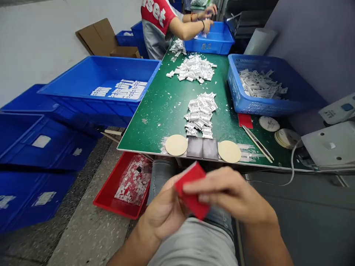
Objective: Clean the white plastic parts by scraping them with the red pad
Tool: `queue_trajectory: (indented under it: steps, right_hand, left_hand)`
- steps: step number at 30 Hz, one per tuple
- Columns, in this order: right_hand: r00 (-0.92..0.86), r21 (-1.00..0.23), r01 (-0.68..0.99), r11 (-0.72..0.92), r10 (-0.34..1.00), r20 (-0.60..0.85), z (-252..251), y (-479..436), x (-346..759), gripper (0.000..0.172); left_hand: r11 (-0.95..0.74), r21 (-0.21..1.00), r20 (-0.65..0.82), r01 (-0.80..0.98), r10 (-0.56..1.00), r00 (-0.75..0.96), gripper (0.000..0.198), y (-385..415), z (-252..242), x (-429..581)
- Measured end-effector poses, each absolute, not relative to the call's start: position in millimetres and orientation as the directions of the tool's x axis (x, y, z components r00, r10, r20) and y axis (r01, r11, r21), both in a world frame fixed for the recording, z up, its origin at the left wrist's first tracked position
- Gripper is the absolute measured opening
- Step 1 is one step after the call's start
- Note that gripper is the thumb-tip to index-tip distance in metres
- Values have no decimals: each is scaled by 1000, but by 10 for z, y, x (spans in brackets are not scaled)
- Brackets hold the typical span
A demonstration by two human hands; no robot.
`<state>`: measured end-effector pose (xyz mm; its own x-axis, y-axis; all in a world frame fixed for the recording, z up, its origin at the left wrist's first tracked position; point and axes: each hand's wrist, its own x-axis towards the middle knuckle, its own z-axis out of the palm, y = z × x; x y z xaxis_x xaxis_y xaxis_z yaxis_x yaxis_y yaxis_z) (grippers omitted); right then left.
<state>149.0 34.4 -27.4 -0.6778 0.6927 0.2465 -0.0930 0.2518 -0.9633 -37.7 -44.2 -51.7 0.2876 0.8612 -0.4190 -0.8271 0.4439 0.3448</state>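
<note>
My left hand (163,212) and my right hand (227,194) hold a red rectangular pad (192,192) between them above my lap, with my right fingers lying across its top. Just past them, at the near edge of the green work table (155,125), lie two round tan pads (176,145) and two dark square pads (202,147). Beyond those is a heap of white sachets (200,114), with a second heap (194,68) farther on. Neither hand touches the table.
A co-worker's hands (206,22) work over a blue crate (210,44) at the far end. A blue basket of sachets (249,92) stands at the right. Stacked blue crates (94,81) fill the left, and a red tray of scraps (116,194) sits on the floor.
</note>
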Motion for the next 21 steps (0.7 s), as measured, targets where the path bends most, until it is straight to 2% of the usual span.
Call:
queue_trajectory:
  steps: [2, 4, 6, 7, 9, 11, 12, 15, 16, 17, 19, 21]
  right_hand:
    - [-356, -965, 46, 259, 907, 227, -355, 292, 1473, 30]
    - [-49, -976, 84, 202, 979, 198, -463, 222, 1465, 25]
    - [11, -990, 3, 143, 990, 143, -554, 122, 1449, 24]
    - [9, -993, -51, 109, 994, 108, -582, 60, 1434, 24]
    - [8, -988, -150, 45, 999, 45, -596, -76, 1391, 23]
    - [2, -972, -232, 24, 1000, 24, -568, -193, 1339, 22]
    - [-51, -966, -254, 39, 997, 53, -547, -230, 1314, 22]
    - [-382, -973, -217, 83, 910, 163, -502, -216, 1247, 25]
    - [-400, -981, -169, 91, 904, 153, -500, -178, 1230, 27]
    - [-330, -989, -116, 90, 936, 124, -504, -131, 1218, 28]
    - [-40, -997, -53, 62, 997, 65, -528, -39, 1213, 29]
    - [-135, -996, -86, 34, 990, 45, -564, 33, 1232, 35]
  left_hand:
    - [359, 445, -415, -821, 895, 166, 32, -438, -555, -434]
    - [190, 678, -340, -710, 938, -74, 23, -441, -613, -486]
    - [-6, 922, -129, -388, 939, -320, 15, -452, -668, -503]
    - [-85, 975, -4, -205, 916, -400, 18, -458, -690, -494]
    - [-187, 981, 192, 58, 854, -483, 45, -470, -719, -447]
    - [-274, 945, 327, 179, 789, -520, 76, -483, -739, -388]
    - [-317, 924, 381, 212, 764, -521, 83, -492, -750, -363]
    - [-432, 863, 506, 264, 716, -481, 82, -529, -796, -328]
    - [-450, 847, 531, 283, 698, -481, 82, -545, -813, -328]
    - [-454, 834, 551, 312, 677, -488, 83, -562, -827, -330]
    - [-439, 817, 577, 374, 652, -493, 85, -598, -838, -338]
    - [-439, 820, 571, 369, 683, -456, 75, -628, -816, -346]
